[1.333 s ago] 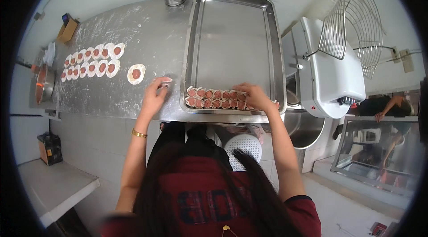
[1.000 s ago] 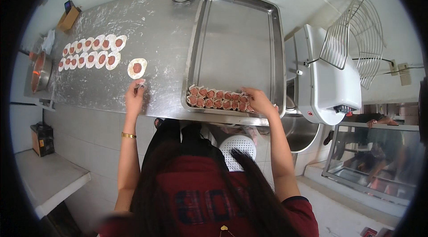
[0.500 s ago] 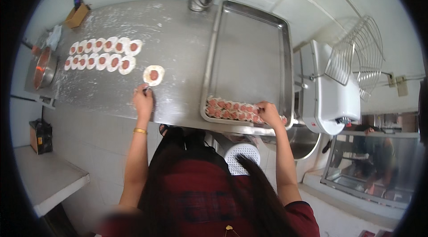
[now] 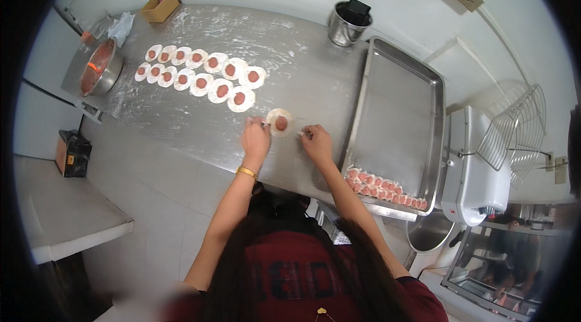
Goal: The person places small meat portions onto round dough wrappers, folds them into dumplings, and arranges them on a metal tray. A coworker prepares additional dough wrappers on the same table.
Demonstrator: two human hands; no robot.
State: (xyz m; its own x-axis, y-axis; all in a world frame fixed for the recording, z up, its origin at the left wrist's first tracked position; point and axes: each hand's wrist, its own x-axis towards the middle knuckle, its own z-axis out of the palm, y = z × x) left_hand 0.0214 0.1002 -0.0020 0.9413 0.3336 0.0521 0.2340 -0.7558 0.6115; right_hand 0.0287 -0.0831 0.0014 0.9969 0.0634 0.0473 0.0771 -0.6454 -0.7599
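Observation:
A round dough wrapper with a dab of pink minced meat (image 4: 280, 122) lies by itself on the steel table. At its left edge, my left hand (image 4: 256, 137) has its fingers pinched together on the dough. Just right of the wrapper and apart from it, my right hand (image 4: 317, 142) is closed in a pinch; a pale bit shows at its fingertips, too small to name. Two rows of meat-topped wrappers (image 4: 201, 83) lie farther left. In the near end of the deep metal tray (image 4: 396, 122), small filled dumplings (image 4: 384, 189) sit packed in rows.
A metal bowl of minced meat (image 4: 100, 68) stands at the far left. A small box (image 4: 161, 8) and a metal pail (image 4: 348, 24) are along the back. Right of the tray is a white machine (image 4: 478, 170) beside wire racks (image 4: 514, 131). The table (image 4: 200, 131) carries flour smears.
My right hand has left the dumplings in the tray and come over beside the single wrapper. My left hand stays at that wrapper's edge. The view has shifted toward the left.

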